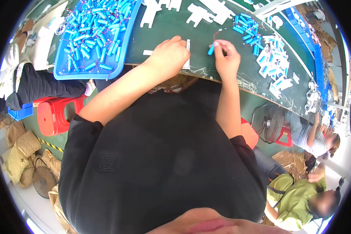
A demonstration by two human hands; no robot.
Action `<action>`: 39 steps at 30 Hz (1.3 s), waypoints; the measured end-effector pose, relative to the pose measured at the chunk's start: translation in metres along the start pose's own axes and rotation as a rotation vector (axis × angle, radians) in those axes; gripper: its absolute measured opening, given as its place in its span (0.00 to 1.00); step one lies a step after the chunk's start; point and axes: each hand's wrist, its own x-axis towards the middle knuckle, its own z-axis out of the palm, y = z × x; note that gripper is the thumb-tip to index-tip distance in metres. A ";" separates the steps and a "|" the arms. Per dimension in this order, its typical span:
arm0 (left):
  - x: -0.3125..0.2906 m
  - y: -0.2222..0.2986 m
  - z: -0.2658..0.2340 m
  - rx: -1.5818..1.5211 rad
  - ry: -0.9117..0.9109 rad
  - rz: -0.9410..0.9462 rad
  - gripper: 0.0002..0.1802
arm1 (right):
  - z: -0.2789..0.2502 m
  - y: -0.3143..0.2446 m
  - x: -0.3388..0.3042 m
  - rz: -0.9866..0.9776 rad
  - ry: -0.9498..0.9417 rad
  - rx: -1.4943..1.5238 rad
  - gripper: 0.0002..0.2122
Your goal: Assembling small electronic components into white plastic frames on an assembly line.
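My right hand (227, 58) pinches a blue cylindrical battery (211, 50) between thumb and fingers, just above the green tabletop. A thin reddish wire (215, 34) rises from the battery. To its left, my left hand (171, 55) is closed and rests near the table's front edge, its fingertips hidden beneath it. Against its right side a narrow white plastic piece (188, 50) shows, and another white bit (147, 52) lies by the wrist. Whether the left fingers grip the white piece cannot be seen.
A blue tray (124, 58) heaped with wired blue batteries stands left. White plastic parts (199, 15) lie at the back. Right are loose batteries (245, 25) and a pile of white parts with batteries (275, 58). Red stools (50, 117), a fan (273, 123) and co-workers (300, 195) surround the table.
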 end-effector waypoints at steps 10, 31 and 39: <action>0.008 0.005 -0.006 0.032 -0.131 0.003 0.08 | -0.001 0.005 -0.002 -0.273 -0.079 -0.475 0.06; -0.002 -0.036 -0.004 -0.276 -0.015 -0.091 0.08 | -0.016 -0.012 -0.011 -0.353 -0.420 -0.507 0.17; -0.042 -0.012 -0.040 -0.855 0.247 0.125 0.07 | 0.003 -0.029 -0.033 -0.145 -0.357 -0.230 0.16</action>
